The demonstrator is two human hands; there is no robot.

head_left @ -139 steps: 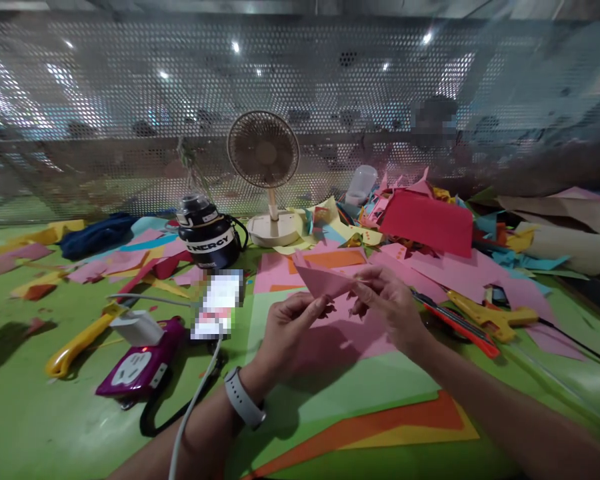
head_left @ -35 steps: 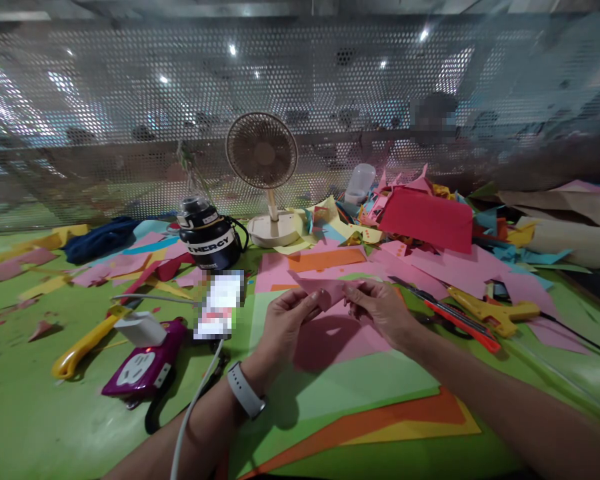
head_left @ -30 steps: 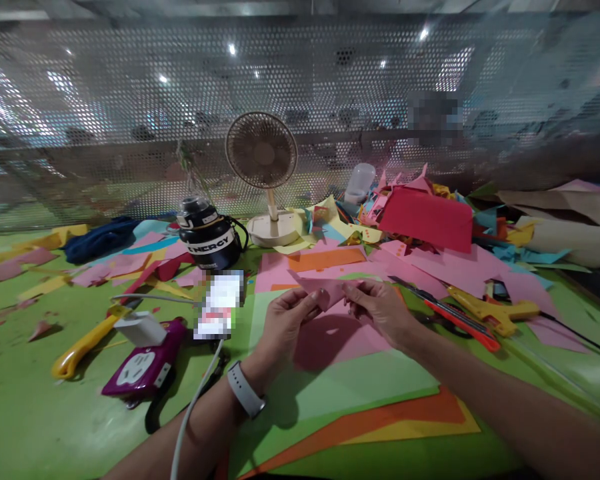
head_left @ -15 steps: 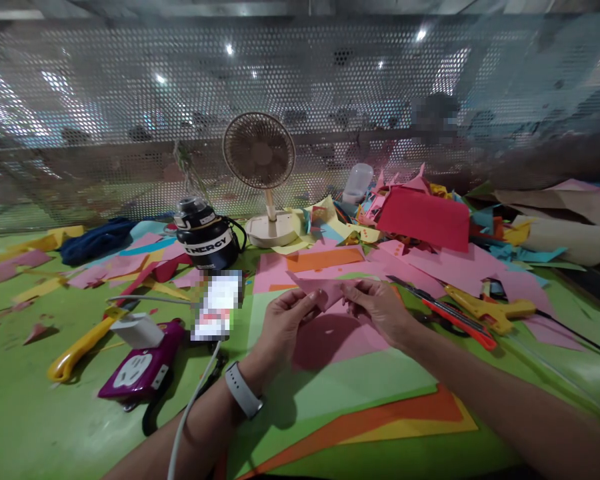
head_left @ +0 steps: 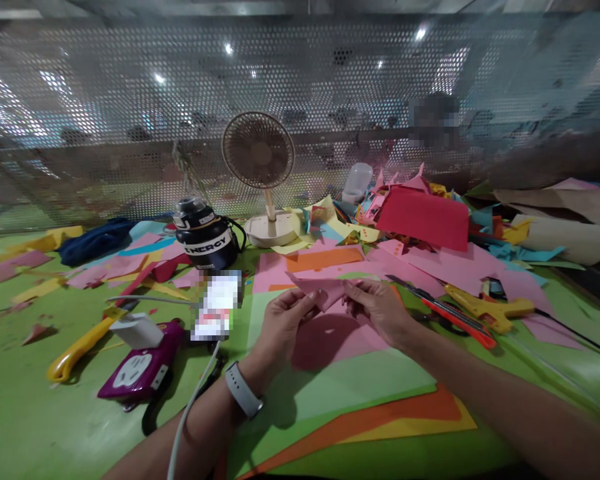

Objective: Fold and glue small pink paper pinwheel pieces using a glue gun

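Note:
A small piece of pink paper [head_left: 325, 291], with a pointed left corner, is held up between my two hands. My left hand [head_left: 286, 323] pinches its left part between thumb and fingers. On the right side my right hand [head_left: 376, 308] grips the same piece, its thumb and forefinger closed at the edge. Below them lies a larger pink sheet [head_left: 325, 347], partly in shadow, on a pale green sheet [head_left: 360, 380]. Orange paper [head_left: 400, 417] and yellow paper stick out from under the stack.
Right of my hands lie a red cutter knife [head_left: 460, 320] and a yellow glue gun [head_left: 495, 310]. To the left are a phone [head_left: 215, 310], a purple power strip [head_left: 140, 373] and a yellow-handled tool [head_left: 80, 350]. A bottle [head_left: 207, 237], a fan [head_left: 260, 153] and paper scraps stand behind.

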